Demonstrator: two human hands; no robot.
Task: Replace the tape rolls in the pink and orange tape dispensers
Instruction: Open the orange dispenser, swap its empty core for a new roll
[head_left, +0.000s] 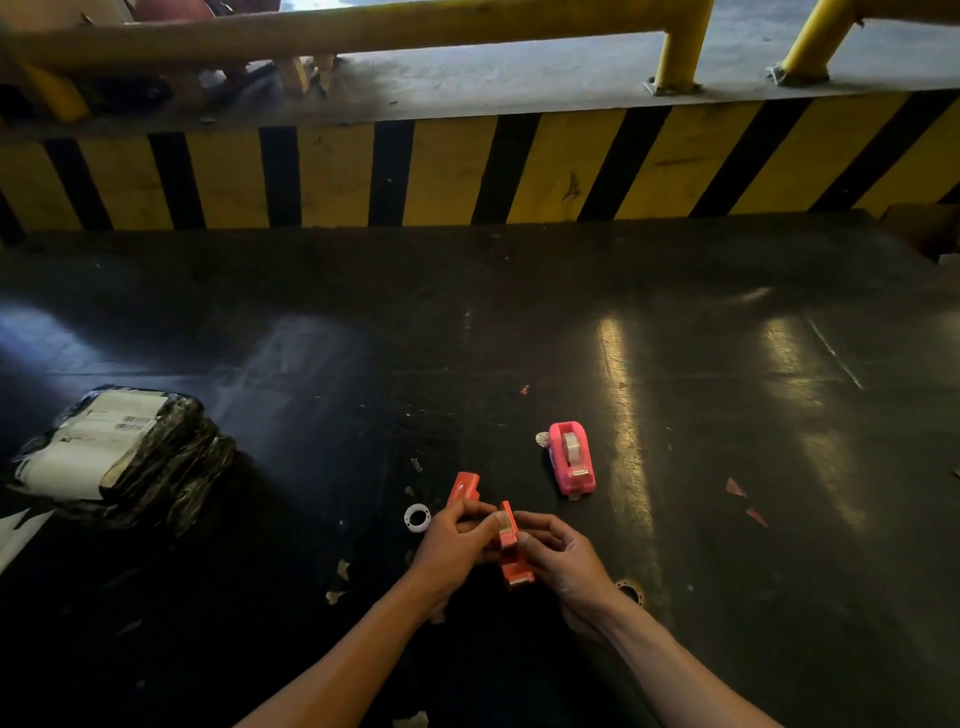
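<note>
2 bare forearms reach in from the bottom edge over a dark, scuffed, glossy tabletop (727, 364). The left hand (457, 545) and the right hand (558, 558) meet around a narrow orange plastic tape dispenser half (511, 551), the landmark here, both pinching it with fingertips closed on it, clear of the surface. A pale strip, likely tape, shows at its upper end; whether a roll sits inside cannot be told.

Just left of that orange piece and slightly beyond it, a second orange plastic shell piece (464, 488) lies on the tabletop, partly behind the left hand's fingers. Further left, beside the left hand, a small white plastic ring-shaped tape core (417, 518) lies flat.

Beyond and to the right of the orange piece stands a pink plastic tape dispenser (571, 460), apart from both hands, with a roll of clear tape seated in it.

Far to the left rests a bundle wrapped in dark plastic with white printed labels (119, 452).

Farthest away, along the table's back edge, runs a yellow-and-black striped barrier (467, 171) topped by yellow metal railing (363, 31).
</note>
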